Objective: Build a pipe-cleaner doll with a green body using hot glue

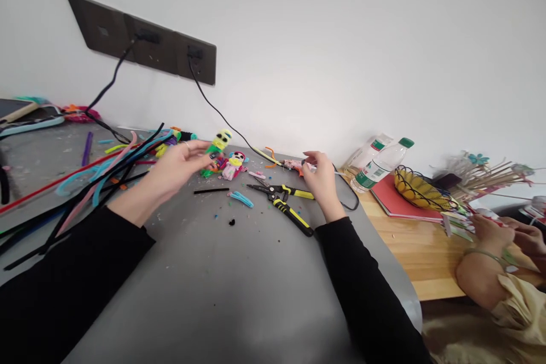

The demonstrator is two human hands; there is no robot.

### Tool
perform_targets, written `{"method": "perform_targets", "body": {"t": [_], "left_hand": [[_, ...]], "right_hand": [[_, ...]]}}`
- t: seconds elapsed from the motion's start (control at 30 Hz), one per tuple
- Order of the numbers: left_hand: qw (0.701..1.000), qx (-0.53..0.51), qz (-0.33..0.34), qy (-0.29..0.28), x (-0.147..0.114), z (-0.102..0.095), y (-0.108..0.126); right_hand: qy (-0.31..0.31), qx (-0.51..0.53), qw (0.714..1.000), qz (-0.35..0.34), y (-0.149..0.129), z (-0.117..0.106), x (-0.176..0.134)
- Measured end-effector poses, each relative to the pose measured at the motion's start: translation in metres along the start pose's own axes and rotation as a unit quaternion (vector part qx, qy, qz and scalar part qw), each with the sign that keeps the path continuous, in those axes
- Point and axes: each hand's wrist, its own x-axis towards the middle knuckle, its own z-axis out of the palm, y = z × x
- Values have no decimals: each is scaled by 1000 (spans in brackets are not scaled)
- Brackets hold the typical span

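Observation:
My left hand [173,166] pinches a small green-and-yellow figure [222,139] with dark eyes, made of pipe cleaners, and holds it upright above the table. Just right of it, a pink-and-white pipe-cleaner doll [234,166] with a red top sits on the grey surface. My right hand [319,175] is open, its fingers curved and apart, close beside a pink glue gun [293,164] with an orange part; whether they touch is unclear. Below lie black-and-yellow pliers [284,196], a folded blue pipe cleaner [242,199] and a short black piece [211,190].
Loose pipe cleaners [98,179] spread across the left side. Cables run from the wall sockets [147,40]. At right stand a plastic bottle [379,166], a red folder [398,199] and a yellow basket [420,190]. Another person's hands [495,233] work at the wooden table [405,250].

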Motion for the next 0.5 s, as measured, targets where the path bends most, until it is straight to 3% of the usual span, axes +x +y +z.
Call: {"method": "perform_targets", "body": {"t": [0.13,0.2,0.27,0.37,0.5], "left_hand": [[982,-56,71,165,26,-35,19],[949,-98,103,281,39,-55,27],[924,-123,126,339,50,-73,30],[897,-140,140,395,64,-93,28],[880,-137,150,429,75,-111,22]], "right_hand": [[-29,-135,988,73,24,-3,0],[-55,-151,983,83,28,0,-4],[-86,-165,979,85,29,5,-7],[-121,-182,972,90,30,11,-8],[-140,-196,965,107,31,12,-4]]}}
